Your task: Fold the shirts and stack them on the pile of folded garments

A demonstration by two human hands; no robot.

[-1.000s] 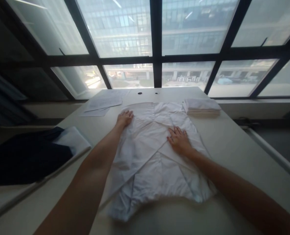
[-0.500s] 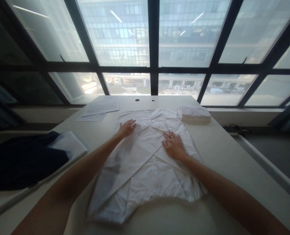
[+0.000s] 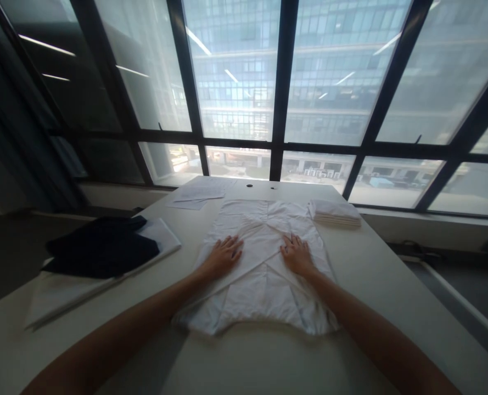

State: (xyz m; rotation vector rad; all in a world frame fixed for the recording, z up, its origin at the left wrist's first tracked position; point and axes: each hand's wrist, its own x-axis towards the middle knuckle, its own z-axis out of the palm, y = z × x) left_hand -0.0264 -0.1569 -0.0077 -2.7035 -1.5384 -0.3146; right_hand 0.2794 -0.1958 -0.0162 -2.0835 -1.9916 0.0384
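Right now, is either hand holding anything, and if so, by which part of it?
Nothing appears held: the left hand and the right hand lie palm-down on the white garment, fingers outstretched, with no fold visibly gripped.

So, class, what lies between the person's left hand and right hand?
In the head view, between the left hand and the right hand lies creased cloth of the white garment, with a slanting fold line.

Plain white garment (image 3: 262,285), dark navy cloth (image 3: 104,248)
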